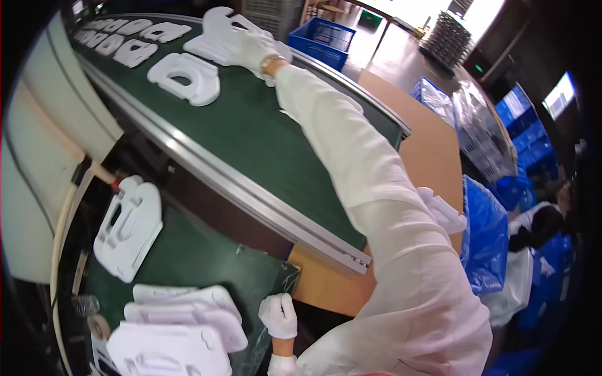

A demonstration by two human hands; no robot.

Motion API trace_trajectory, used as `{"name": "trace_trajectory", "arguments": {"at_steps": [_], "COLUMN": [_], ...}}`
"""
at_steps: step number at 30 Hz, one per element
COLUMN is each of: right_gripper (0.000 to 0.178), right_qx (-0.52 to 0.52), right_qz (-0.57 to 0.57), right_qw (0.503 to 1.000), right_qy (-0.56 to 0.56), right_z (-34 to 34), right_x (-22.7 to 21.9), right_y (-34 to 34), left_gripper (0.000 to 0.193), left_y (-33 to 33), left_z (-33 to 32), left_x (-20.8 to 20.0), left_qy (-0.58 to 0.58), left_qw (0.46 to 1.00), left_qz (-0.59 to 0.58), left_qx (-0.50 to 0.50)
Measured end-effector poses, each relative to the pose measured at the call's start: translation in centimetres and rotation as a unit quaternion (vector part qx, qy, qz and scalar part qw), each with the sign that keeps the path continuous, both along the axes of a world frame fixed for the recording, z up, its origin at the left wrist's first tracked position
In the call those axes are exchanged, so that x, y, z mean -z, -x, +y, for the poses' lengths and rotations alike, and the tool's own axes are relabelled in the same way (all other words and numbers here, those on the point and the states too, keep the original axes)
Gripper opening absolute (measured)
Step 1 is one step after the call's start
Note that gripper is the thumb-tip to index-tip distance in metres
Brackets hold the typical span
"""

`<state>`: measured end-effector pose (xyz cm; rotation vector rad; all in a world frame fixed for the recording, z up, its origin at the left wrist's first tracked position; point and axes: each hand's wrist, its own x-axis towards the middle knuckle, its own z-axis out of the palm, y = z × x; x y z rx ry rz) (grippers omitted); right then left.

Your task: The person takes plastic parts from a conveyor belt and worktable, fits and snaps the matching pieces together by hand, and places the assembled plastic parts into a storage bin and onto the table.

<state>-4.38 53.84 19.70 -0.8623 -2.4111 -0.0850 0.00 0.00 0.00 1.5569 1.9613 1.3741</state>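
Screening green belt [269, 163] near blue crate [313, 55], right hand [249, 50] touches white part [213, 26], grip unclear; left hand [278, 315] balled.

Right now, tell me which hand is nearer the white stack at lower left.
Left. The left hand is just right of the white stack, with a small gap between; the right hand is far beyond it, over the green belt.

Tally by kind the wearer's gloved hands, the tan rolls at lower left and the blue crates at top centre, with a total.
White-gloved left hand and white-gloved right hand: 2
Tan ring-shaped roll: 1
Blue rectangular open plastic crate: 1
Total: 4
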Motion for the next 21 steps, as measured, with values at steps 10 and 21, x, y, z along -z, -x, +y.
{"name": "trace_trajectory", "arguments": {"at_steps": [10,21], "right_gripper": [0.083,0.058], "right_qx": [0.114,0.163], "right_qz": [-0.019,0.018], "right_qw": [0.992,0.98], "right_qy": [-0.043,0.113], "right_z": [9.3,3.7], "right_x": [7.7,4.3], "right_y": [6.6,4.4], "left_gripper": [0.018,0.015], "left_y": [-0.3,-0.7], "left_z": [2.3,2.6], "left_x": [0.4,0.0], "left_qy": [0.058,0.082], "left_qw": [0.998,0.995], "left_qz": [0.038,0.048], "left_qx": [-0.008,-0.002]}}
